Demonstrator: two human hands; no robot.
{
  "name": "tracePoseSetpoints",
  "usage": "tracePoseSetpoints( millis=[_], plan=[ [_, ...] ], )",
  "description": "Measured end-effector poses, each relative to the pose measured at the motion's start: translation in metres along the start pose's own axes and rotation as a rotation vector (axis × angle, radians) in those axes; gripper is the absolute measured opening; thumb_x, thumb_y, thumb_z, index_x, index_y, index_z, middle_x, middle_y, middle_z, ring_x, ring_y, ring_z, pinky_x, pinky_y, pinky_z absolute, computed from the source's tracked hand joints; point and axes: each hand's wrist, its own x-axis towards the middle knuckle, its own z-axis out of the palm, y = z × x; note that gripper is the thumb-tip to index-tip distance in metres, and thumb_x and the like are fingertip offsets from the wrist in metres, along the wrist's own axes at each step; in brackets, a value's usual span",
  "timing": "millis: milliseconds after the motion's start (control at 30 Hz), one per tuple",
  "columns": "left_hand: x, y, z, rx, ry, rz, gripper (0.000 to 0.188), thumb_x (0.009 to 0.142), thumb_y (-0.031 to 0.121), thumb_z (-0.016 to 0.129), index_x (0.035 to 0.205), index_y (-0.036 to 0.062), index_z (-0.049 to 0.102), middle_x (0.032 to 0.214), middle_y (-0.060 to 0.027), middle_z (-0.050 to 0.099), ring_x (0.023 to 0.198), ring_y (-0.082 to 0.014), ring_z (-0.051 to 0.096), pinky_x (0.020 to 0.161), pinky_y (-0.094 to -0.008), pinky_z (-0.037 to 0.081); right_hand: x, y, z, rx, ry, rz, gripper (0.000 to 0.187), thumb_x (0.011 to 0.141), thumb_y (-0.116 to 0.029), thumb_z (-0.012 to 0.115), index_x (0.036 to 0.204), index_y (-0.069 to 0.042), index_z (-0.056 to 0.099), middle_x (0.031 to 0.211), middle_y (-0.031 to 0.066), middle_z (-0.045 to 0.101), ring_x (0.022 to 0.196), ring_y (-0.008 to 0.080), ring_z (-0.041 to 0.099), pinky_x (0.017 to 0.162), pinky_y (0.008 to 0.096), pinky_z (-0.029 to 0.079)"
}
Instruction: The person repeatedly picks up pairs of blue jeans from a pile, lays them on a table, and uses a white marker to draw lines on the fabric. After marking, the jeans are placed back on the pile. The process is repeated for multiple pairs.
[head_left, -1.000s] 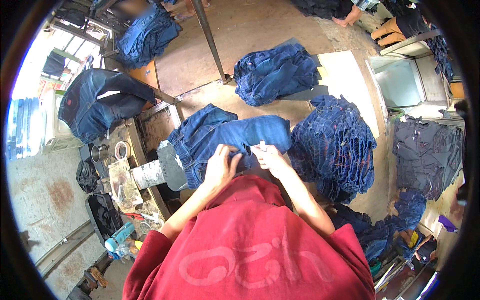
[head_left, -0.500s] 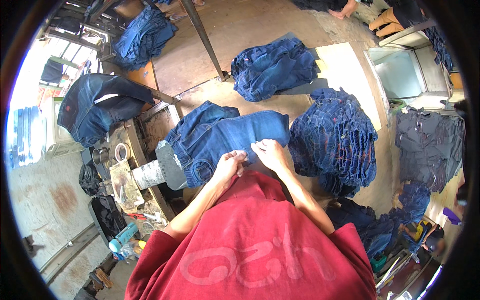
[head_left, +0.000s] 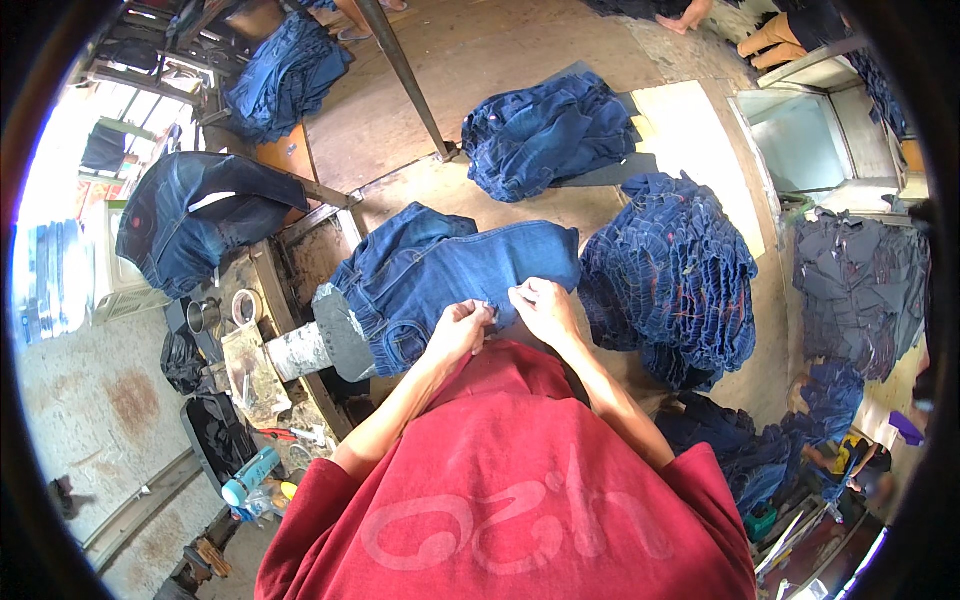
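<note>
A pair of blue jeans [head_left: 465, 265] lies spread out in front of me, its elastic-looking waistband at the left against a grey padded board end [head_left: 343, 333]. My left hand [head_left: 460, 332] is closed in a pinch on the near edge of the jeans, where a small bit of dark cloth shows at the fingertips. Just to its right, my right hand [head_left: 548, 312] is also closed, thumb and forefinger pressed together over the same edge. Whatever sits between those fingertips is too small to make out. A short gap separates the two hands.
Right of the jeans stands a tall stack of folded denim [head_left: 672, 275]. Another denim pile [head_left: 545, 135] lies beyond, near a slanting metal post [head_left: 408, 80]. On the left, dark jeans [head_left: 205, 220] drape over a frame, above a tape roll [head_left: 246, 306] and a metal cup [head_left: 203, 317].
My right hand has shifted slightly to the right, away from the left one. My left hand keeps nearly the same place, and the jeans have hardly moved.
</note>
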Motion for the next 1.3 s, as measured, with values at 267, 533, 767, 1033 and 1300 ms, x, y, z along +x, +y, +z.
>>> tracePoseSetpoints(
  millis=[267,533,767,1033,1300],
  plan=[
    [-0.02,0.011,0.0,-0.284,0.042,-0.168,0.018,0.108,0.018,0.061,0.098,0.0035,0.065,0.064,-0.0004,0.054,0.048,-0.0098,0.043,0.047,-0.0284,0.035,0.001,-0.001,0.002,0.015,0.029,0.004,0.033,0.098,-0.03,0.078,0.087,0.0,0.072,0.078,0.0192,0.075,0.07,0.0339,0.073,0.066,0.0444,0.054],
    [-0.009,0.015,0.013,0.072,0.107,-0.062,0.014,0.103,0.018,0.067,0.099,0.0045,0.068,0.076,-0.0019,0.063,0.047,-0.0072,0.042,0.044,-0.0277,0.032,0.001,0.004,-0.002,-0.017,-0.011,0.004,0.032,0.098,-0.03,0.078,0.085,-0.002,0.072,0.074,0.0185,0.072,0.069,0.0348,0.071,0.064,0.0453,0.053],
    [-0.005,0.012,0.01,0.024,0.1,-0.074,0.016,0.103,0.018,0.066,0.101,0.0028,0.069,0.08,-0.0034,0.065,0.048,-0.0071,0.043,0.044,-0.0273,0.032,-0.001,0.004,0.0,-0.006,0.028,-0.043,0.031,0.098,-0.027,0.078,0.084,0.0,0.071,0.069,0.0169,0.069,0.06,0.0281,0.065,0.06,0.0425,0.048],
    [-0.011,0.009,-0.003,-0.13,0.048,-0.183,0.026,0.101,0.012,0.065,0.122,-0.0014,0.07,0.097,-0.0079,0.074,0.058,-0.0074,0.052,0.049,-0.0247,0.037,0.001,0.008,0.003,-0.039,0.014,-0.048,0.033,0.1,-0.031,0.078,0.09,-0.001,0.071,0.077,0.017,0.072,0.068,0.0307,0.069,0.064,0.0454,0.051],
    [-0.02,0.038,-0.017,0.116,-0.207,-0.072,0.095,0.092,-0.006,0.06,0.177,0.0061,0.018,0.145,-0.0253,0.066,0.102,-0.0138,0.068,0.079,-0.0247,0.055,-0.016,-0.037,-0.041,-0.127,-0.175,-0.166,0.025,0.111,-0.03,0.064,0.105,-0.006,0.06,0.08,0.0204,0.074,0.08,0.0426,0.076,0.069,0.0527,0.056]
  ],
)
